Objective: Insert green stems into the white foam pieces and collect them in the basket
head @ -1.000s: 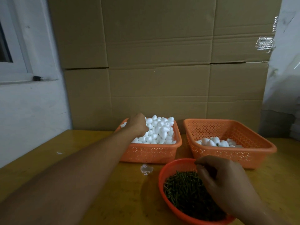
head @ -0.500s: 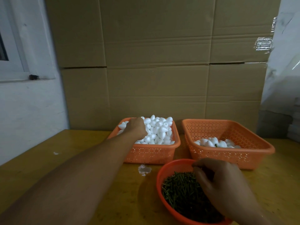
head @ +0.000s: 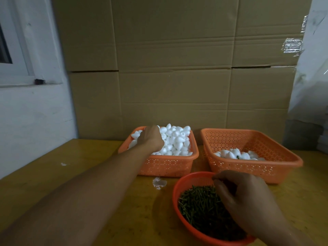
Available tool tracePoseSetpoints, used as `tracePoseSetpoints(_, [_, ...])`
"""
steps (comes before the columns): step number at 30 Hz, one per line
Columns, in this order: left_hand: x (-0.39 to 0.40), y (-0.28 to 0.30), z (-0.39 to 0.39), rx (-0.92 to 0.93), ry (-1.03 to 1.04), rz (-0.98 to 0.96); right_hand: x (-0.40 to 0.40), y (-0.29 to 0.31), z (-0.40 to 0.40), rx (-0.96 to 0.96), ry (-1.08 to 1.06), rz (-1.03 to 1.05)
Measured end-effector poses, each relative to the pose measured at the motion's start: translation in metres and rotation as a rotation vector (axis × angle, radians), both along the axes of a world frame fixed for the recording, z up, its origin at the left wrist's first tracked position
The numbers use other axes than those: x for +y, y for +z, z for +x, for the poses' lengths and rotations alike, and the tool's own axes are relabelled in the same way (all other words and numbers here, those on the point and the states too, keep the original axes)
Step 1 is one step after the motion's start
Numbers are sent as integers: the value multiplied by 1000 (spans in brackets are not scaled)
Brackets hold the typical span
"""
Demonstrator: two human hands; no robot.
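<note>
An orange basket (head: 159, 158) at the back is heaped with white foam pieces (head: 177, 139). My left hand (head: 150, 139) reaches into that heap, knuckles toward me, its fingers hidden among the pieces. A second orange basket (head: 257, 167) to the right holds a few foam pieces (head: 236, 154), with a bit of green showing among them. A round red bowl (head: 174, 196) in front is full of green stems (head: 198, 205). My right hand (head: 248, 201) hovers over the bowl, fingertips bunched and pinching at the stems near its far rim.
Everything stands on a yellow wooden table (head: 88, 166). A white foam scrap (head: 159, 182) lies between the left basket and the bowl. Cardboard sheets (head: 177, 68) form a wall right behind the baskets. A white wall with a window sill is at the left.
My left hand has stayed in the foam heap with only a slight shift. My right hand's fingertips have drawn together over the stems. The view has shifted a little.
</note>
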State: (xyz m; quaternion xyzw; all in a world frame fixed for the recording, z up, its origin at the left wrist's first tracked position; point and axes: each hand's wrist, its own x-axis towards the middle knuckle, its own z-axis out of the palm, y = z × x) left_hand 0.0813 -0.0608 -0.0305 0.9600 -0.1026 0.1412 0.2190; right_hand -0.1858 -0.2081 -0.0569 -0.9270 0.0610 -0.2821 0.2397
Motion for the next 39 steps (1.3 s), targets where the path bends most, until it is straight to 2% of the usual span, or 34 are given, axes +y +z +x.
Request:
tracePoseSetpoints(6, [14,5,-20,-195,-219,-185,3,2,-1,11,6,5])
tracePoseSetpoints(12, [23,-5,-61,-245,-470,-424,2,1,0,43,14,-15])
tracePoseSetpoints(16, [26,-10,-101,-187,-601,-563,0,0,0,138,54,-78])
tracePoseSetpoints(21, [33,-21,-142,-3,-667,-655,-3,-3,3,251,56,-174])
tracePoseSetpoints(27, [34,-29,-161,209,-747,-923,-2,-2,2,287,62,-201])
tracePoseSetpoints(32, [37,-34,-165,244,-849,-919,1,0,1,336,82,-232])
tracePoseSetpoints(39, [36,-36,-166,271,-867,-877,8,2,2,525,140,-311])
